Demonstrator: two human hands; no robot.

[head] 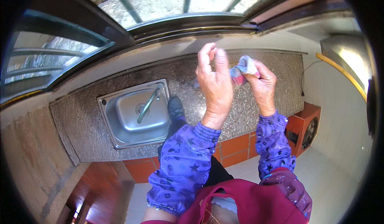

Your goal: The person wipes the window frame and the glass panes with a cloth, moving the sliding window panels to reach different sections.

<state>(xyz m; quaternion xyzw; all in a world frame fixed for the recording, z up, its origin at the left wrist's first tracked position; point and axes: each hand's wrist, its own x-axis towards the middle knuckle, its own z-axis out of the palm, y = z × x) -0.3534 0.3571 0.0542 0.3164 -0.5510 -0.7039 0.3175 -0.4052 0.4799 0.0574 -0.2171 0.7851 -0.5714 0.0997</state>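
Note:
Above the speckled stone countertop (192,104), my right hand (262,84) pinches a crumpled cloth (244,69) in light blue, white and pink. My left hand (216,81) is raised just beside the cloth, its thumb and fingers apart and curled upward; the cloth's left end passes behind it, so whether they touch cannot be told. Purple patterned sleeve covers are on both forearms. A stainless steel sink (139,114) with a faucet (147,107) lies to the left of my hands. One dark shoe (175,107) rests on the countertop beside the sink's right edge.
A dark-framed window (192,24) with metal bars runs behind the countertop. At the right are a range hood (345,56) with a yellow edge strip, a hanging cord (303,80) and a reddish box (304,128) with a round opening. A reddish-brown wooden surface (93,185) stands at lower left.

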